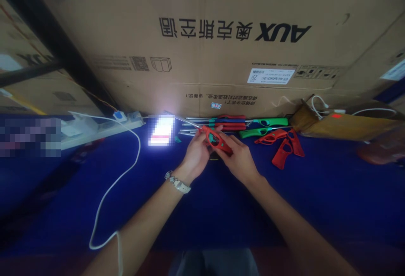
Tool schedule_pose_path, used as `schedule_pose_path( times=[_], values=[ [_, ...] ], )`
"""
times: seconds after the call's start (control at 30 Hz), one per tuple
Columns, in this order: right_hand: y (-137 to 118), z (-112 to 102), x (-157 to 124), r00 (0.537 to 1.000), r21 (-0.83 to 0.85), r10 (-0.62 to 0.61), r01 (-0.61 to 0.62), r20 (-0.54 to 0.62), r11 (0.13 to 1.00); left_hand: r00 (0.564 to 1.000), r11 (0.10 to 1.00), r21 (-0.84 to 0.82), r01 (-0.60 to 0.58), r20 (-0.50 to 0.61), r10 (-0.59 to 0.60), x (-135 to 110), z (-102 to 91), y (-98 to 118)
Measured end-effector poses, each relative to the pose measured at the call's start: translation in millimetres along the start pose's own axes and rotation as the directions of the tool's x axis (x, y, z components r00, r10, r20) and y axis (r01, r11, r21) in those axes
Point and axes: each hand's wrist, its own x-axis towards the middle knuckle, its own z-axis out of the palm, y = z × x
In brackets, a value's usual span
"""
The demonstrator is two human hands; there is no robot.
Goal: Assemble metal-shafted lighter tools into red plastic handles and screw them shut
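Observation:
Between my two hands, just above the blue tabletop, is a red long-necked lighter, its metal tube pointing up to the left. My left hand grips it near the neck, a watch on that wrist. The fingers of my right hand are closed around the handle end. Behind them lie several more lighters with metal tubes, among them a green lighter and a red lighter. Loose red handle shells rest to the right of my right hand.
A large cardboard box stands upright along the back. At left are a glowing, blurred-out screen, a power strip and a white cable running forward. A small cardboard tray with white cords sits at the right.

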Motion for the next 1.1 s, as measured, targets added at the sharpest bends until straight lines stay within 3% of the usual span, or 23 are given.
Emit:
schedule_pose_path(
  times=[0.23,0.4,0.53,0.67,0.9,1.1],
  values=[
    [1.3,-0.2,-0.3,1.000,-0.016,-0.011,0.010,-0.012,1.000,0.993,0.997,0.018,-0.081,-0.089,0.082,3.1,-5.1,13.1],
    [2.1,-0.8,-2.2,1.000,-0.052,-0.024,0.024,0.001,0.998,0.954,0.952,0.257,-0.165,-0.202,0.220,11.0,-15.3,27.1],
    [2.2,-1.0,-3.1,1.000,-0.090,-0.031,0.030,-0.005,0.995,0.948,0.873,0.428,-0.234,-0.096,0.302,16.1,-24.5,35.5],
    [2.8,-1.1,-3.3,0.999,-0.133,-0.029,0.026,-0.016,0.991,0.961,0.858,0.457,-0.235,-0.024,0.276,17.3,-29.2,41.5],
    [3.4,-2.4,-4.5,0.999,-0.147,-0.032,0.031,-0.006,0.989,0.979,0.927,0.354,-0.126,-0.105,0.173,14.9,-28.1,41.1],
    [1.4,-4.5,-4.0,1.000,-0.160,-0.021,0.019,-0.012,0.987,0.976,0.944,0.306,-0.127,-0.132,0.174,12.8,-24.8,36.2]
  ],
)
